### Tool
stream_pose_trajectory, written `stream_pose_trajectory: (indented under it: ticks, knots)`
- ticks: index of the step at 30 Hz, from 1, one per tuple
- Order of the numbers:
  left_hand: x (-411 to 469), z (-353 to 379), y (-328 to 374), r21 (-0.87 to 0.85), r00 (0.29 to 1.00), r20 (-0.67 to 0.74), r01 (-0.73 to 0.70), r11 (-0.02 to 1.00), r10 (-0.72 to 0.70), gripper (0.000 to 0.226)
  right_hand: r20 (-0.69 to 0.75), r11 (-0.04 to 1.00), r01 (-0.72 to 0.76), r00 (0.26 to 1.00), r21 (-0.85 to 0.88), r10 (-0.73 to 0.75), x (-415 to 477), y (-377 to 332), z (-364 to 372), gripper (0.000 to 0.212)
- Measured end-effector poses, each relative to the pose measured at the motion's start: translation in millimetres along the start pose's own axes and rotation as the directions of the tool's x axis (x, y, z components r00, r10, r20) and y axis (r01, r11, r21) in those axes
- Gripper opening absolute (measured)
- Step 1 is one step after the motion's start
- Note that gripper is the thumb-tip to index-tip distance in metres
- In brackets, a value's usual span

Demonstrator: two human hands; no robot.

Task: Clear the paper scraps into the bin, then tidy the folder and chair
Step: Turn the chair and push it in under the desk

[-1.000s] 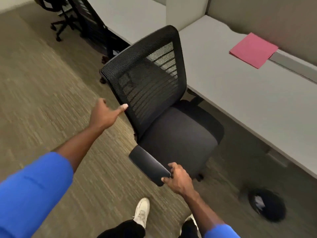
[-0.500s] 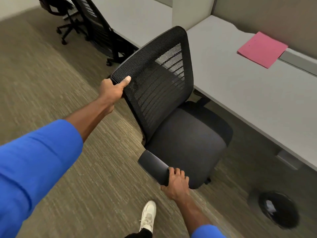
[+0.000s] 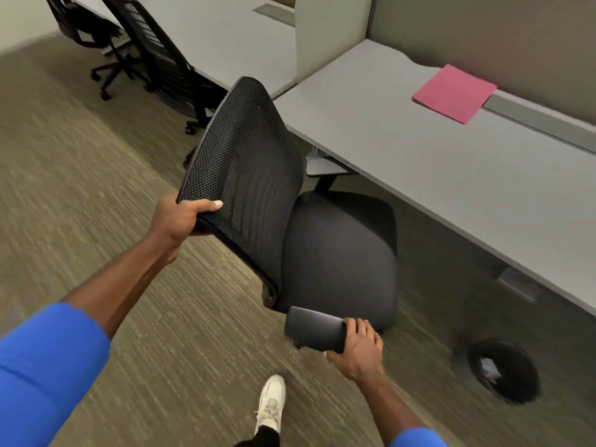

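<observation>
A black office chair [image 3: 335,253] with a mesh back stands on the carpet, its seat partly under the front edge of the grey desk [image 3: 435,175]. My left hand [image 3: 180,217] grips the near corner of the mesh back. My right hand [image 3: 358,346] holds the end of the chair's near armrest [image 3: 314,327]. A pink folder [image 3: 454,93] lies flat on the desk at the back right. A black bin [image 3: 504,371] with white paper scraps [image 3: 490,369] inside sits on the floor at the lower right.
Two more black chairs [image 3: 154,50] stand at the neighbouring desk [image 3: 232,33] at the top left. A divider panel [image 3: 329,33] separates the desks. A desk leg bracket [image 3: 516,285] hangs below the desktop. My white shoe [image 3: 271,404] is on the carpet.
My left hand reached the mesh back and closed on its corner. The chair turned and rolled toward the desk, seat now partly under it. My right hand stayed on the armrest.
</observation>
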State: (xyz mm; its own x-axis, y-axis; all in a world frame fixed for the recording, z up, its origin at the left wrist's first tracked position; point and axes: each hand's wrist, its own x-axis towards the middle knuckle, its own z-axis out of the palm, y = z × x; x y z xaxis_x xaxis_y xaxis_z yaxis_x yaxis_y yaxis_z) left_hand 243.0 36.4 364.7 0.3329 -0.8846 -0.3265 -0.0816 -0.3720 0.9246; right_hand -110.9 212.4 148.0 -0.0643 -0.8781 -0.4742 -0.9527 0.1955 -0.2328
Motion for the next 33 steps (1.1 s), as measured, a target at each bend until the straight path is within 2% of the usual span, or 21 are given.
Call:
stream_pose_trajectory:
  ticks: [3,9,10,12,14,17,20,22,25,27,30,32,33]
  knots:
    - [-32.2,0.5,-14.6,0.005,1.0,0.016,0.012,1.0,-0.012,0.031,0.006,0.999,-0.027,1.0,-0.02,0.027,-3.7,24.7,-9.2,0.108]
    - [-95.3,13.0,-35.8,-0.022,0.998,0.038,0.042,0.999,-0.041,0.024,0.101,0.998,-0.052,0.993,-0.024,0.054,18.6,64.9,-31.6,0.131]
    - [-103.5,16.2,-37.6,-0.026,0.998,0.051,0.048,0.999,-0.046,0.023,0.129,0.999,-0.046,0.991,-0.004,0.046,16.3,63.6,-40.3,0.129]
    - [-120.0,23.7,-40.4,-0.036,0.996,0.074,0.052,0.998,-0.05,0.025,0.147,0.999,-0.006,0.989,0.048,-0.002,6.8,54.3,-55.2,0.113]
    - [-135.7,31.2,-43.8,-0.065,0.994,0.087,0.064,0.996,-0.059,0.03,0.076,0.99,0.081,0.993,0.117,-0.09,-4.8,38.5,-61.8,0.1]
    - [-160.0,46.3,-48.6,-0.089,0.99,0.117,0.089,0.992,-0.078,0.034,-0.064,0.95,0.23,0.973,0.211,-0.222,-25.3,7.0,-65.2,0.094]
    - [-183.0,65.3,-52.9,-0.099,0.988,0.132,0.098,0.99,-0.085,0.018,-0.215,0.884,0.361,0.927,0.297,-0.306,-45.4,-23.7,-73.0,0.092]
    - [-196.4,76.2,-53.7,-0.111,0.987,0.136,0.106,0.988,-0.09,0.017,-0.316,0.851,0.422,0.891,0.314,-0.325,-58.5,-38.3,-79.3,0.087]
    - [-206.0,83.2,-55.2,-0.115,0.982,0.166,0.114,0.987,-0.094,0.027,-0.471,0.828,0.471,0.83,0.305,-0.299,-79.4,-48.4,-86.5,0.072]
    - [-207.4,81.1,-55.5,-0.081,0.979,0.192,0.082,0.993,-0.065,0.033,-0.572,0.812,0.509,0.77,0.285,-0.282,-92.8,-49.7,-91.2,0.061]
    - [-193.6,67.7,-55.3,0.001,0.987,0.159,0.033,0.999,-0.033,0.042,-0.683,0.797,0.557,0.678,0.235,-0.272,-113.3,-51.6,-102.3,0.052]
    - [-176.6,52.7,-52.2,0.072,0.993,0.122,-0.006,0.997,-0.003,0.056,-0.738,0.79,0.583,0.615,0.19,-0.276,-126.3,-55.2,-111.8,0.047]
    - [-168.3,46.5,-50.0,0.119,0.995,0.095,-0.03,0.992,0.019,0.07,-0.764,0.785,0.596,0.582,0.167,-0.279,-131.9,-57.1,-115.2,0.045]
